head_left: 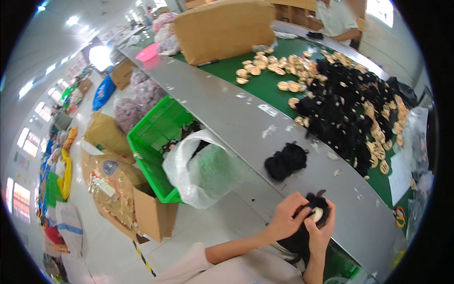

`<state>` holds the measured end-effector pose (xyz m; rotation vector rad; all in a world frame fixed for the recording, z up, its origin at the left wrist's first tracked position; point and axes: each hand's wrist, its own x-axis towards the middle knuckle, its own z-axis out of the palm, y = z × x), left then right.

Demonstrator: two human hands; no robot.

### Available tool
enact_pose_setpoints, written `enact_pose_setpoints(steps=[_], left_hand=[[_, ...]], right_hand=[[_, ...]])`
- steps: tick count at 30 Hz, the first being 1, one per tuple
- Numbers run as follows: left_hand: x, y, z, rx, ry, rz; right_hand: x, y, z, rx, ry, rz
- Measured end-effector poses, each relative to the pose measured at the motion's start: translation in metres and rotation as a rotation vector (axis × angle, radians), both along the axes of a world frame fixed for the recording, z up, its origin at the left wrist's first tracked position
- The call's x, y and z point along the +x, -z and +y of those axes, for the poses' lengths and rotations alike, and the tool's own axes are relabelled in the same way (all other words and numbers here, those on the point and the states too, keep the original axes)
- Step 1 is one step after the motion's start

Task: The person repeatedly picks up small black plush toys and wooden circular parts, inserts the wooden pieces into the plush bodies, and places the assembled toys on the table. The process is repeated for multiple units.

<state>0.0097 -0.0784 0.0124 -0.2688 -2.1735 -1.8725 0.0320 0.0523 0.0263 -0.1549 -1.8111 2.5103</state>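
1. Pale shirt (231, 272) cloth of mine is filling the lower edge, and my forearms are reaching up past it toward the grey table (246, 106).
2. My left hand (289, 212) is pinching the black plush (322, 202) from its left side, fingertips bunching close to its pale patch (316, 215).
3. My right hand (324, 226) is cupping the same plush from the right, its thumb pressing just below the patch; I cannot tell how the fingers behind are sitting.
4. That plush is sitting between my two hands, by the near edge of the table.
5. Farther up the table, a second plush (286, 162) is lying by itself.
6. Beyond it, a heap (338, 109) of black pieces is covering much of the green mat (222, 75), with tan discs (257, 64) scattering around and among them.
7. On my left, a green crate (146, 137) is standing beside the table, a clear bag (203, 175) bulging over its side.
8. An open box (153, 215) is standing on the floor left of the crate.
9. Across the mat, another person (336, 21) is staying near a big carton (224, 33).
10. Orange-handled scissors (400, 217) are lying at the far right.
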Motion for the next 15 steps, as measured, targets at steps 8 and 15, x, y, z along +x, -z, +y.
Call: enact_pose_setpoints(steps=[8, 15], left_hand=[[-0.002, -0.004, 0.001, 0.02, 0.088, -0.02], [-0.002, -0.005, 0.006, -0.075, 0.113, 0.052]], right_hand=[[-0.004, 0.0, 0.017, 0.198, 0.151, 0.006], [-0.014, 0.013, 0.024, 0.775, 0.296, 0.221]])
